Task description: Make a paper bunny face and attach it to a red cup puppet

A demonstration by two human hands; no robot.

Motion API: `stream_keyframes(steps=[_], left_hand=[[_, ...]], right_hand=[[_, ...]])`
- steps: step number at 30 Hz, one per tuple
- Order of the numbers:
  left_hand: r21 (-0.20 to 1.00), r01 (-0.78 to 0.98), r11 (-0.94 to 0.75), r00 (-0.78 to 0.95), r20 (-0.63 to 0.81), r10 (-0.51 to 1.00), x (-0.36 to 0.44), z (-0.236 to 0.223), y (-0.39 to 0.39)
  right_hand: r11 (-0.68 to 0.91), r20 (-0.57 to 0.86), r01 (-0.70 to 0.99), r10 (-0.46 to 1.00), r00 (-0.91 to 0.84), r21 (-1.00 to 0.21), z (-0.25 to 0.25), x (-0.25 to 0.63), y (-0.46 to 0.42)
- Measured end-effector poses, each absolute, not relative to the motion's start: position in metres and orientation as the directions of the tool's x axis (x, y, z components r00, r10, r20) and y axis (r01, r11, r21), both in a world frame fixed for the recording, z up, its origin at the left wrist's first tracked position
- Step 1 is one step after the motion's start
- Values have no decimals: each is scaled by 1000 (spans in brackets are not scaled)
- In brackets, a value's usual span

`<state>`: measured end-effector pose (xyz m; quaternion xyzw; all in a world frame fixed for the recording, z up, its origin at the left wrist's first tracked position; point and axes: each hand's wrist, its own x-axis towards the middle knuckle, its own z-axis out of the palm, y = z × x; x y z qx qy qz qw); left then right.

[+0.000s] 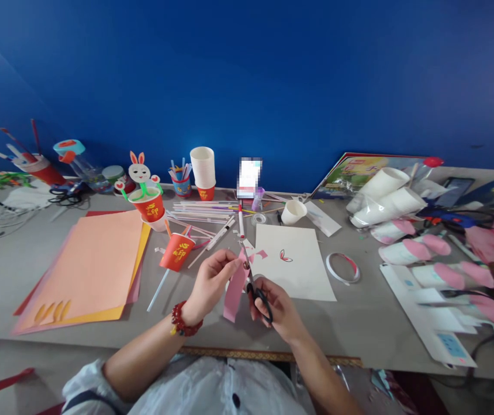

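My left hand pinches a strip of pink paper near its upper end, and the strip hangs down below the fingers. In my right hand is a pair of scissors with black handles. Its blades point up and away from me, right at the pink paper by my left fingertips. Whether the blades are apart or closed is hard to make out. Small pink scraps lie just beyond the blades. A white sheet with a small red-and-black leaf-shaped drawing lies to the right.
Stacked coloured paper lies at left. A red cup on a straw and a rabbit-decorated cup stand nearby. Straws lie behind. A tape roll, a white cup and a power strip are at right.
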<state>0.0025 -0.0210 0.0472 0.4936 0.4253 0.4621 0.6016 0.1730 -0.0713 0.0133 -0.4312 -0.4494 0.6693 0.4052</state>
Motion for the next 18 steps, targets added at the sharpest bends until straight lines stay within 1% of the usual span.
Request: stream_keyframes(steps=[10, 18], left_hand=[[980, -156, 124, 248, -83, 965, 2, 50, -21], [978, -156, 137, 230, -99, 968, 1, 50, -20]], right_hand=[[-282, -234, -134, 927, -292, -950, 18, 174, -70], [-272, -228, -118, 928, -294, -955, 15, 174, -69]])
